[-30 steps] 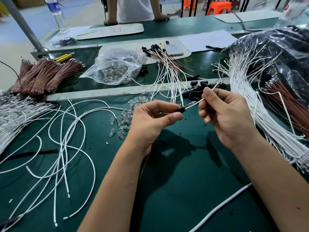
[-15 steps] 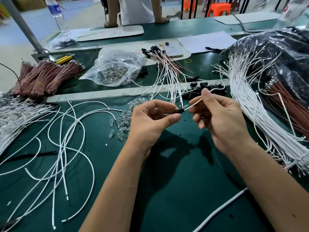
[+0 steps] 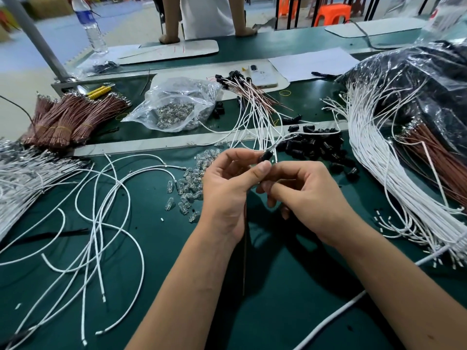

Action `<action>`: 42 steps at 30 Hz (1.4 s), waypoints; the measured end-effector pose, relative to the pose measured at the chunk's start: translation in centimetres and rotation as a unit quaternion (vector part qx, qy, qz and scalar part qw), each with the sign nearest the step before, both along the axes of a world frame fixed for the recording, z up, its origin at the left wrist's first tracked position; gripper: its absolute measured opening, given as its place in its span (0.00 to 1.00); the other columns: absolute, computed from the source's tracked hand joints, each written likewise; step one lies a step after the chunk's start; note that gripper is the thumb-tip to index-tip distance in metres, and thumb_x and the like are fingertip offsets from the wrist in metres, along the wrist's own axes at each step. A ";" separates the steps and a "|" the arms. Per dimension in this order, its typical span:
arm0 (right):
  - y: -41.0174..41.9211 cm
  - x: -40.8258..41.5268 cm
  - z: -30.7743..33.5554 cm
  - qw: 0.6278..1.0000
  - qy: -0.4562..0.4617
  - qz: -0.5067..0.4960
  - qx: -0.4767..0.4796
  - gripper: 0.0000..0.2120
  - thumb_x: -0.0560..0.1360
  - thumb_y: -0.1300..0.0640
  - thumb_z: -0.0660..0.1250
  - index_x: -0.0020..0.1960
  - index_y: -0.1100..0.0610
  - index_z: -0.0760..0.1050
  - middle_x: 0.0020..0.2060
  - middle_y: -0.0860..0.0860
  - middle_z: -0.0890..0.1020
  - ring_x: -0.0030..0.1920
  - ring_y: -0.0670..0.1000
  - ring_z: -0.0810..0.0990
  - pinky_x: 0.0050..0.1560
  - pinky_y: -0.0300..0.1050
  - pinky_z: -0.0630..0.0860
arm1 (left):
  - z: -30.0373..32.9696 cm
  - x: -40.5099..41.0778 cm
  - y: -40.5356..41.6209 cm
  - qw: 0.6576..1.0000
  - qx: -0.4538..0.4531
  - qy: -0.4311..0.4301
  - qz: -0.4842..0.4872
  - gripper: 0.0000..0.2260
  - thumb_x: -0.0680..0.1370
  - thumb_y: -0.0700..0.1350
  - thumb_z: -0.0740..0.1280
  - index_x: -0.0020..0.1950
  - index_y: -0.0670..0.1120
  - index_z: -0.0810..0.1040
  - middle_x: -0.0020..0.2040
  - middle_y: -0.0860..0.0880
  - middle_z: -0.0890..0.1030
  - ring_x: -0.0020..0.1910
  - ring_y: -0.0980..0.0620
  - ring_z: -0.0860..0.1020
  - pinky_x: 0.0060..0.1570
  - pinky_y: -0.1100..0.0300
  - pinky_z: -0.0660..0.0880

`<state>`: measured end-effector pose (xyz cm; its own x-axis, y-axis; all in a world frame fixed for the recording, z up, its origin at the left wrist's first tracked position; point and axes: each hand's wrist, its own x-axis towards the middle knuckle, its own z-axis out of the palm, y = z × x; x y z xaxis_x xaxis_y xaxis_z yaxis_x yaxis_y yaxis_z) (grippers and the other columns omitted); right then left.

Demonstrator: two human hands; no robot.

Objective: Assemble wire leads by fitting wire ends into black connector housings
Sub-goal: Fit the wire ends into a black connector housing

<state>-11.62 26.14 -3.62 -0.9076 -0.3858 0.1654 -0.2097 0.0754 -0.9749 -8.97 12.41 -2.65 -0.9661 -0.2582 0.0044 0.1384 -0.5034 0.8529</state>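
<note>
Since the earlier frames we find both hands drawn closer together, the right hand now tucked under the left thumb and no longer pinching the white wire out to the side.

Item, left hand (image 3: 227, 188): fingers curled, thumb and forefinger clamped on a black connector housing (image 3: 265, 156). A white wire (image 3: 298, 135) leaves the housing and arcs up and to the right over the loose pile. A thin dark lead (image 3: 244, 248) hangs down below this hand.

Item, right hand (image 3: 310, 198): fingers curled inward, tips meeting just under the left thumb; what they pinch we cannot tell.

Item, loose black housings (image 3: 316, 147): heaped just beyond the hands on the green tabletop (image 3: 278, 311).

Item, small clear bulbs (image 3: 188, 188): scattered just left of the left hand.

Item, finished leads (image 3: 252, 102): white and brown wires with black ends, fanned out behind the hands.

Item, loose white wires (image 3: 101, 210): looped across the left of the tabletop.

Item, white wire bundle (image 3: 379, 160): large sheaf at right, beside a black plastic bag (image 3: 417, 84).

Item, clear bag of bulbs (image 3: 177, 104) and brown wire bundles (image 3: 70, 117): far left.
</note>
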 end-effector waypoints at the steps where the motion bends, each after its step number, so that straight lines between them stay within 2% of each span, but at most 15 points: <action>1: 0.0 0.1 0.1 1.000 -0.001 0.004 -0.011 0.06 0.77 0.60 0.73 0.44 0.52 0.86 0.30 0.53 0.82 0.28 0.48 0.76 0.26 0.41 0.73 | 0.1 0.1 0.2 1.000 0.000 -0.002 -0.011 0.11 0.65 0.35 0.74 0.43 0.43 0.77 0.45 0.44 0.82 0.40 0.43 0.78 0.38 0.51 0.74; 4: -0.1 0.0 0.0 0.998 -0.016 -0.014 -0.065 0.06 0.78 0.61 0.74 0.43 0.54 0.86 0.30 0.51 0.82 0.26 0.46 0.75 0.24 0.37 0.71 | 0.5 0.3 0.6 0.998 0.032 -0.019 -0.041 0.09 0.66 0.35 0.73 0.42 0.43 0.77 0.38 0.47 0.81 0.30 0.50 0.77 0.28 0.58 0.74; 6: -0.2 -0.1 -0.1 0.994 -0.040 -0.036 -0.093 0.04 0.78 0.59 0.74 0.44 0.56 0.86 0.31 0.57 0.82 0.27 0.52 0.74 0.23 0.39 0.69 | 0.5 0.3 0.8 0.997 0.046 -0.027 -0.055 0.09 0.67 0.34 0.72 0.44 0.42 0.76 0.38 0.47 0.80 0.31 0.50 0.77 0.29 0.59 0.74; 8: -0.3 -0.1 -0.1 0.991 -0.058 -0.039 -0.112 0.05 0.77 0.60 0.74 0.43 0.57 0.86 0.34 0.59 0.82 0.29 0.52 0.75 0.23 0.39 0.69 | 0.5 0.4 0.9 0.996 0.051 -0.030 -0.066 0.09 0.68 0.34 0.72 0.44 0.42 0.76 0.37 0.46 0.79 0.31 0.49 0.76 0.29 0.59 0.73; 12: -0.5 0.0 0.1 0.988 -0.075 -0.017 -0.134 0.06 0.74 0.58 0.73 0.38 0.54 0.84 0.33 0.56 0.81 0.29 0.53 0.74 0.22 0.39 0.67 | 0.5 0.5 0.9 0.997 0.030 -0.035 -0.060 0.07 0.70 0.38 0.72 0.44 0.41 0.76 0.40 0.40 0.77 0.32 0.47 0.74 0.30 0.57 0.72; 14: -0.5 0.0 0.0 0.991 -0.067 -0.021 -0.114 0.09 0.74 0.57 0.72 0.35 0.53 0.81 0.30 0.55 0.79 0.28 0.55 0.72 0.22 0.39 0.66 | 0.4 0.3 0.7 0.998 -0.011 -0.041 -0.046 0.06 0.73 0.38 0.72 0.44 0.41 0.76 0.43 0.38 0.77 0.35 0.45 0.74 0.34 0.54 0.72; 16: -0.4 -0.1 -0.1 0.996 -0.057 -0.028 -0.069 0.09 0.72 0.56 0.70 0.34 0.55 0.79 0.27 0.56 0.76 0.26 0.54 0.70 0.22 0.39 0.65 | 0.0 0.1 0.2 0.995 -0.078 -0.046 -0.029 0.06 0.75 0.37 0.73 0.44 0.43 0.78 0.40 0.41 0.79 0.37 0.46 0.74 0.40 0.54 0.71; 19: -0.2 -0.1 -0.3 0.998 -0.051 -0.025 -0.009 0.10 0.69 0.56 0.69 0.39 0.64 0.78 0.24 0.52 0.74 0.23 0.47 0.67 0.23 0.37 0.63 | -0.1 -0.2 -0.8 0.985 -0.163 -0.037 -0.040 0.04 0.76 0.37 0.75 0.47 0.41 0.80 0.39 0.42 0.82 0.38 0.45 0.76 0.40 0.54 0.74; 23: -0.1 -0.2 -0.3 0.998 -0.016 -0.038 0.045 0.13 0.67 0.55 0.67 0.41 0.66 0.78 0.24 0.45 0.71 0.25 0.43 0.65 0.26 0.36 0.62 | -0.1 -0.2 -2.0 0.955 -0.288 -0.015 -0.073 0.04 0.75 0.39 0.77 0.48 0.43 0.85 0.43 0.37 0.85 0.38 0.46 0.81 0.41 0.52 0.80; 27: -0.2 -0.1 0.0 0.996 0.005 -0.042 0.073 0.12 0.67 0.55 0.68 0.37 0.65 0.76 0.23 0.45 0.70 0.23 0.41 0.65 0.25 0.32 0.61 | 0.0 -0.2 -2.6 0.939 -0.332 0.011 -0.091 0.02 0.75 0.39 0.75 0.47 0.44 0.86 0.42 0.35 0.85 0.38 0.44 0.81 0.45 0.40 0.81; 30: -0.1 -0.1 0.0 0.997 -0.003 -0.042 0.068 0.12 0.67 0.55 0.67 0.38 0.66 0.75 0.23 0.46 0.69 0.23 0.42 0.63 0.24 0.33 0.61 | -0.1 -0.3 -2.4 0.940 -0.331 0.016 -0.085 0.02 0.78 0.36 0.72 0.48 0.42 0.84 0.40 0.39 0.85 0.37 0.47 0.81 0.44 0.47 0.83; 32: 0.0 0.0 0.2 0.997 -0.006 -0.023 0.076 0.13 0.67 0.55 0.67 0.39 0.67 0.75 0.25 0.49 0.70 0.24 0.44 0.63 0.25 0.36 0.61 | -0.2 -0.4 -2.2 0.945 -0.320 0.020 -0.072 0.04 0.79 0.36 0.71 0.47 0.44 0.83 0.35 0.48 0.83 0.34 0.52 0.80 0.38 0.56 0.81; 34: 0.1 0.1 0.4 0.996 -0.009 0.017 0.092 0.10 0.67 0.56 0.67 0.38 0.65 0.76 0.26 0.48 0.71 0.25 0.44 0.65 0.26 0.35 0.62 | -0.2 -0.5 -2.2 0.954 -0.295 0.017 -0.049 0.05 0.80 0.37 0.70 0.46 0.45 0.81 0.35 0.53 0.81 0.32 0.54 0.78 0.34 0.60 0.79; 37: 0.4 0.2 0.9 0.991 -0.026 0.094 0.096 0.05 0.69 0.59 0.67 0.35 0.59 0.74 0.26 0.46 0.71 0.26 0.45 0.66 0.27 0.36 0.63 | -0.1 -0.6 -2.5 0.973 -0.230 0.001 -0.034 0.04 0.81 0.37 0.68 0.47 0.44 0.81 0.38 0.50 0.79 0.33 0.53 0.77 0.35 0.60 0.77; 42: 1.3 0.4 1.6 0.954 -0.045 0.262 0.142 0.05 0.72 0.64 0.66 0.37 0.60 0.75 0.29 0.50 0.71 0.30 0.47 0.67 0.30 0.41 0.64 | 0.4 -0.6 -3.0 0.994 -0.106 -0.005 -0.033 0.04 0.82 0.39 0.66 0.52 0.39 0.79 0.36 0.49 0.77 0.31 0.55 0.75 0.34 0.64 0.76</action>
